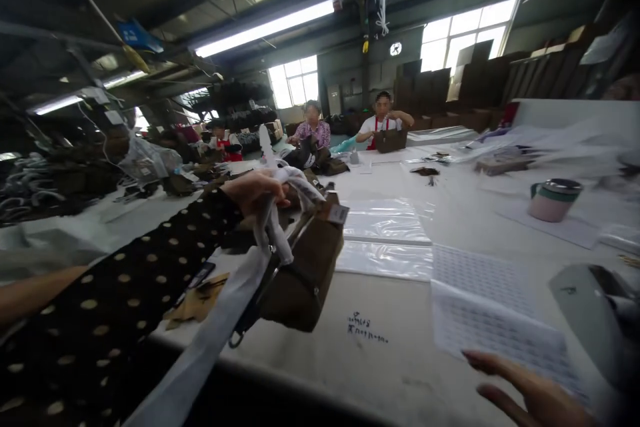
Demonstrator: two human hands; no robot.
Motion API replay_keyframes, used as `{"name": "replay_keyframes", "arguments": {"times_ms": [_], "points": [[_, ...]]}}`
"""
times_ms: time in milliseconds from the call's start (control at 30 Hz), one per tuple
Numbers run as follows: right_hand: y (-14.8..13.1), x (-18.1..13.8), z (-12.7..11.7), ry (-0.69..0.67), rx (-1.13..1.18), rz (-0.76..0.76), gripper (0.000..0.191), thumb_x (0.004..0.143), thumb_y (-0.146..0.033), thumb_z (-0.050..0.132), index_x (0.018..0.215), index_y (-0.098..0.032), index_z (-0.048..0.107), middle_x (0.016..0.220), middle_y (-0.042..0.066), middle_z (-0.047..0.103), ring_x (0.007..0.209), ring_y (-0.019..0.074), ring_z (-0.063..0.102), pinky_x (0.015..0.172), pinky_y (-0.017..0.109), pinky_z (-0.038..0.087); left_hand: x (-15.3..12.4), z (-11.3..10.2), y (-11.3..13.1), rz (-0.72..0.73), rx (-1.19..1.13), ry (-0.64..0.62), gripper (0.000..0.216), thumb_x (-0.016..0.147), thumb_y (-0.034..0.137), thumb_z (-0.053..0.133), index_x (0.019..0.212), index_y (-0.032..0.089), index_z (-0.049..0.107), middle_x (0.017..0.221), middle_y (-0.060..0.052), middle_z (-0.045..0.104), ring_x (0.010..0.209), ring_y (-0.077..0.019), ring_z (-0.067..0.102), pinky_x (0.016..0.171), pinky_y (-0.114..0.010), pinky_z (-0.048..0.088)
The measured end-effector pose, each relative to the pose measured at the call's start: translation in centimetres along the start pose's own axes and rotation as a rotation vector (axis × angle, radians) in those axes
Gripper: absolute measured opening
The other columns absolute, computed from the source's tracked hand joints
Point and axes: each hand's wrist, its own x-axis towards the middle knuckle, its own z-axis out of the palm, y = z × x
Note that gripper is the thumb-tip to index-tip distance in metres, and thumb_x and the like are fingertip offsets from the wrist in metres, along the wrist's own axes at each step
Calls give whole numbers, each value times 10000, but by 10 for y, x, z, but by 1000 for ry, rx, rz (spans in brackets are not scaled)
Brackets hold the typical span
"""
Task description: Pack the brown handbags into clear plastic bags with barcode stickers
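Observation:
My left hand (253, 191), in a black sleeve with pale dots, is closed around a bunch of white wrapping (273, 227) and a brown bag (305, 267) that hangs below it above the white table (400, 360). A long white strip trails down from the hand toward the near edge. My right hand (525, 393) is at the lower right with fingers stretched out flat, resting at the edge of a sheet of printed labels (495, 327) and holding nothing.
Clear plastic bags (385, 220) lie stacked mid-table. A pink and green tin (553, 199) stands at right, a grey device (595, 313) at the near right edge. Brown paper scraps (197, 303) lie under the bag. Two people work on bags at the far end.

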Motion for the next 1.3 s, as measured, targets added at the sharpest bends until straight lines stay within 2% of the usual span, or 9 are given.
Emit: {"name": "replay_keyframes", "arguments": {"times_ms": [133,233,400,500,700,933,1067,1167,1300], "points": [[-42,40,-2,224,114,-37,611,733,-402,623,1278,-278,375,1197,78,543,970,228,597,795,356,543,-18,58,-2,-58,-262,-165,242,596,-9,394,801,19,518,543,79,432,485,-22,434,628,-235,438],[-76,54,20,371,288,21,758,676,-401,675,1301,-213,290,1148,117,519,956,233,572,754,370,545,-33,88,-6,-101,-329,-364,257,492,45,520,741,111,520,563,53,459,529,-81,465,586,-238,436],[-100,44,35,538,247,90,153,750,-271,599,847,-197,507,731,4,525,584,128,520,527,274,483,-44,115,-18,-173,-206,-542,182,494,92,570,651,145,495,602,27,446,614,-135,497,532,-228,376],[-116,34,21,454,186,-46,84,797,-158,531,737,-205,493,625,-25,491,538,103,484,513,240,439,-40,123,-26,-187,-185,-580,195,513,95,591,669,150,489,615,36,431,593,-114,464,507,-215,345],[-148,60,14,347,10,-342,323,820,-129,498,1141,-162,491,934,85,576,762,155,581,617,255,498,-33,130,-34,-120,-191,-642,226,547,86,576,739,159,481,619,43,429,534,-81,391,459,-198,299],[-173,130,33,415,-316,-435,192,810,-118,420,806,-148,609,666,72,604,557,174,552,472,284,440,-43,134,-23,114,51,-672,191,611,81,523,785,155,497,646,47,446,550,-71,397,485,-178,323],[-172,121,21,214,-77,-489,280,808,-165,380,1000,-156,584,933,107,628,876,217,580,757,371,489,-41,127,-22,152,93,-650,202,612,61,506,793,150,508,649,44,460,557,-73,405,495,-175,332],[-156,101,14,62,-88,-607,372,812,-230,415,1171,-191,505,1261,105,484,1194,280,397,967,493,350,-36,123,-24,140,44,-683,166,616,61,504,753,153,487,596,66,414,502,-56,370,480,-170,319],[-148,110,25,76,-216,-584,289,844,-142,404,1093,-178,545,1058,85,613,1009,226,542,903,416,431,-33,128,-21,183,50,-704,191,602,51,514,769,143,512,636,57,446,527,-59,397,510,-173,342]]}}
